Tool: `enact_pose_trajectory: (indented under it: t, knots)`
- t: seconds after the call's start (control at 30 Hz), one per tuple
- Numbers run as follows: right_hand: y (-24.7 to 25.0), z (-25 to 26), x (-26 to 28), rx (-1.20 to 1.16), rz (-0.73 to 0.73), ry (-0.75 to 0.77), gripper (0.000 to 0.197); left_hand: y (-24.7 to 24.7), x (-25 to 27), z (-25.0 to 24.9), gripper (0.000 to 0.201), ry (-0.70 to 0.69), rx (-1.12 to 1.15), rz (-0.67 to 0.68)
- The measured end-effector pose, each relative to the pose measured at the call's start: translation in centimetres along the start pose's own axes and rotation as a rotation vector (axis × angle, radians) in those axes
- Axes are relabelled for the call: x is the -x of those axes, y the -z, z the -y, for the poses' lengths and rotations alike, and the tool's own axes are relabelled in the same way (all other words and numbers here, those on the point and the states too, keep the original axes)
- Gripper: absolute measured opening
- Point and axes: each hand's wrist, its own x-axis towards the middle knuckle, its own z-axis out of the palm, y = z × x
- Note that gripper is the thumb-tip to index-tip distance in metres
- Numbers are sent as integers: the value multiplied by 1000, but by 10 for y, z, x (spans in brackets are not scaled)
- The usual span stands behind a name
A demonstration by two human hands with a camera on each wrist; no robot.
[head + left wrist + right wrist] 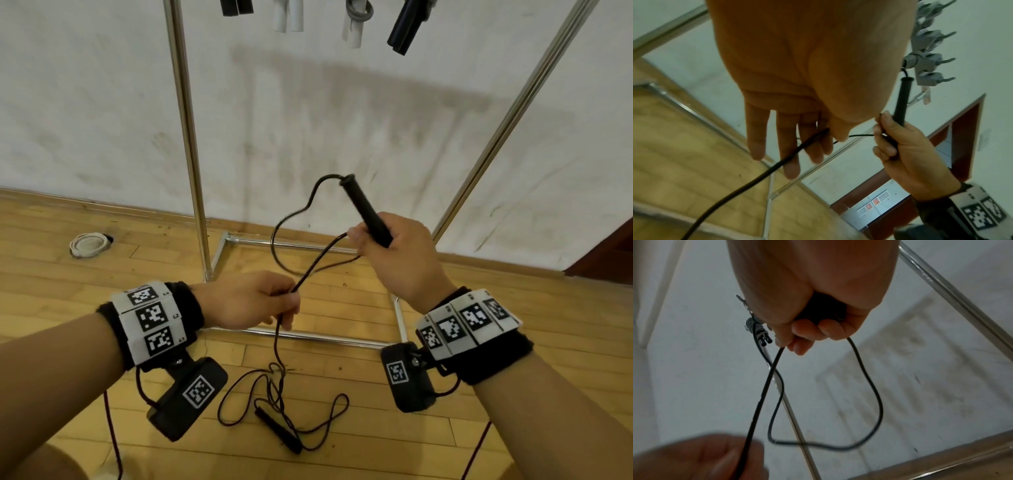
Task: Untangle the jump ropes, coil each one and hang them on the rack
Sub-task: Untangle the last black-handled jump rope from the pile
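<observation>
My right hand (394, 260) grips one black handle (368, 214) of a black jump rope, the handle pointing up and away. From its tip the cord (278, 236) makes a loop and returns under the right fingers (805, 335). My left hand (253, 301) pinches the cord (756, 178) lower and to the left, between thumb and fingers. Below it the cord drops to a loose tangle on the floor beside the second handle (278, 430). In the right wrist view the loop (876, 402) hangs under the fist and the left hand (694, 457) is blurred.
The chrome rack's posts (186, 137) and floor frame (301, 334) stand just ahead against the white wall. Handles of other ropes, black (407, 29) and white (287, 17), hang from its top. A white coiled thing (87, 245) lies on the wooden floor at the left.
</observation>
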Motion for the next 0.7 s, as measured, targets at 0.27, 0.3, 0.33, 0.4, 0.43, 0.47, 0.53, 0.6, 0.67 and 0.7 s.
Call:
enact_pose_trajectory:
  t: [0.27,0.3,0.33,0.4,0.43,0.47,0.53,0.6,0.67,0.7]
  knots:
    - [24,-20,-5,-45,-113,-6,21,10,-3,17,27,86,-54,-116]
    - [26,-23,-6,-17,-105,-32,20,13,-4,16,28,87,-65,-177]
    - [27,-27,-5,10,-87,-62,19,17,-4,16,28,79,-92,-245]
    - [29,-34,-3,58,-37,-101,14,23,-3,12,27,38,-158,-345]
    - [28,-35,-1,83,-9,-104,9,25,-2,10,27,11,-181,-363]
    - [27,-35,2,104,19,-96,4,26,-1,7,26,-10,-198,-366]
    - [21,-31,6,129,79,-59,2,24,-2,0,24,-32,-237,-354]
    - [11,-25,9,135,136,-24,8,20,-3,-8,24,-57,-294,-331]
    - [2,-18,12,117,168,-12,6,15,-4,-15,25,-98,-361,-299]
    - [-3,-14,15,100,186,-5,3,12,-5,-19,25,-116,-387,-283]
